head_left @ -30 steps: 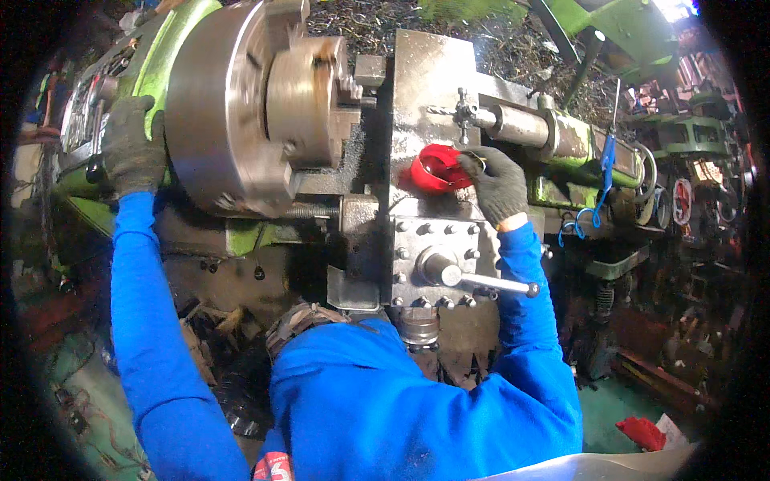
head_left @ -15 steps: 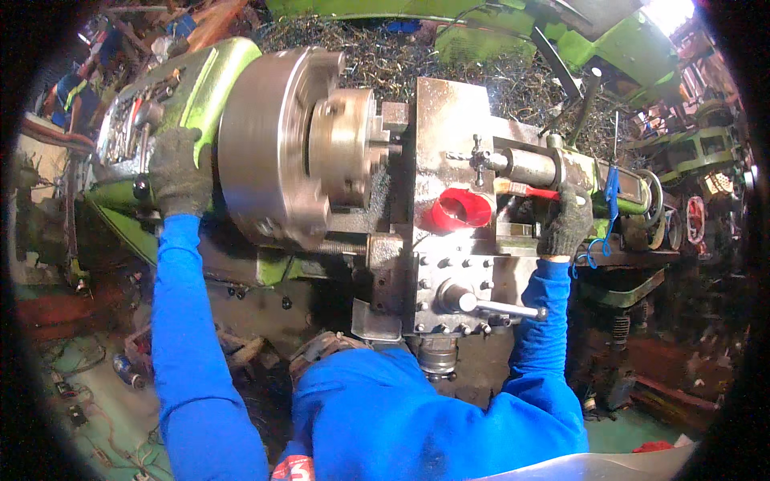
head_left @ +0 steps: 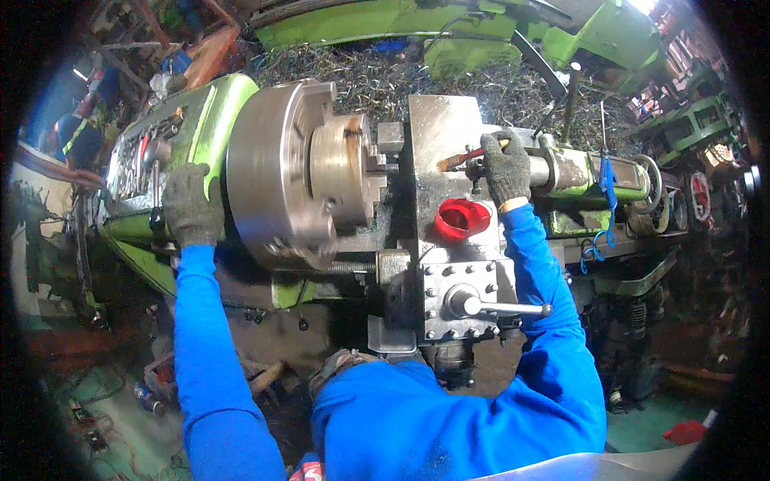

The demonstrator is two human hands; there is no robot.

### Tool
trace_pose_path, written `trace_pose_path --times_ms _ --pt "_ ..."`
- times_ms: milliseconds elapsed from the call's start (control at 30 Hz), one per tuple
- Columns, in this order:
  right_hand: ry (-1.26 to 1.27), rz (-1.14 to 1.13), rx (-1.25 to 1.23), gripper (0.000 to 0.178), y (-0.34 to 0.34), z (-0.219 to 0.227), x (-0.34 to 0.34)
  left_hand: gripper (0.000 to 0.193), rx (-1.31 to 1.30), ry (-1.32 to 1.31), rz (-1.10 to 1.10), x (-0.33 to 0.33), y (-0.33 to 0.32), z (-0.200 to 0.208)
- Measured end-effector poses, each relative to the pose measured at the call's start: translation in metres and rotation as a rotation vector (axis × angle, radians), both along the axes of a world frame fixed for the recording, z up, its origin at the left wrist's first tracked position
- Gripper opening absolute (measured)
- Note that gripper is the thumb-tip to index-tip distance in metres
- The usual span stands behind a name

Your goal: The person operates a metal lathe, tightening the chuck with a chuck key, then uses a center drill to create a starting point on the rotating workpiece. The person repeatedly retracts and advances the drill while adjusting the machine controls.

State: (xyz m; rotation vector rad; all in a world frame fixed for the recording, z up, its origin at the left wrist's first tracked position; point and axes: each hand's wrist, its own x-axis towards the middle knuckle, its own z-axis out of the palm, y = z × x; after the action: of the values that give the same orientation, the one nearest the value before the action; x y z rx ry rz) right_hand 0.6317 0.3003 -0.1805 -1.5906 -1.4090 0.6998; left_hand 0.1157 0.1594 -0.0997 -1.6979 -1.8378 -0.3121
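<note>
My gloved left hand rests against the lathe's green headstock, fingers stretched upward, beside a lever with a black knob. In my gloved right hand is a brush with a red handle. Its brown bristles point left, over the flat metal carriage. A red cup sits nearer me on the carriage. Between my hands is a large steel chuck, with a smaller stepped cylinder clamped in it, jaw-like blocks on its right face.
A square tool post with a long handle stands in front of the cup. The tailstock is at right, with a blue air gun hanging there. Metal shavings heap behind the lathe; small tools lie on the headstock.
My right hand has carried the brush up and left from beside the tailstock to over the carriage. The chuck, blurred before, now looks sharp. My left hand stays at the headstock.
</note>
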Motion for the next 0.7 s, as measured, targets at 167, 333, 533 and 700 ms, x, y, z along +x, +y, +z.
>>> trace_pose_path --times_ms 167,333,533,700 --pt "-0.174 -0.024 0.135 0.031 -0.004 0.006 0.005 0.024 0.009 0.028 -0.030 -0.006 0.000 -0.002" --pt "-0.225 -0.020 0.087 0.031 -0.005 0.016 0.008 0.026 -0.001 0.020 -0.013 -0.015 0.001 -0.009" --pt "0.060 -0.096 0.135 0.026 -0.009 0.010 0.023 0.025 0.014 0.019 -0.010 -0.007 -0.001 -0.003" --pt "0.020 -0.240 0.423 0.018 -0.052 0.015 0.073 0.026 0.004 0.018 0.005 0.001 -0.004 0.003"
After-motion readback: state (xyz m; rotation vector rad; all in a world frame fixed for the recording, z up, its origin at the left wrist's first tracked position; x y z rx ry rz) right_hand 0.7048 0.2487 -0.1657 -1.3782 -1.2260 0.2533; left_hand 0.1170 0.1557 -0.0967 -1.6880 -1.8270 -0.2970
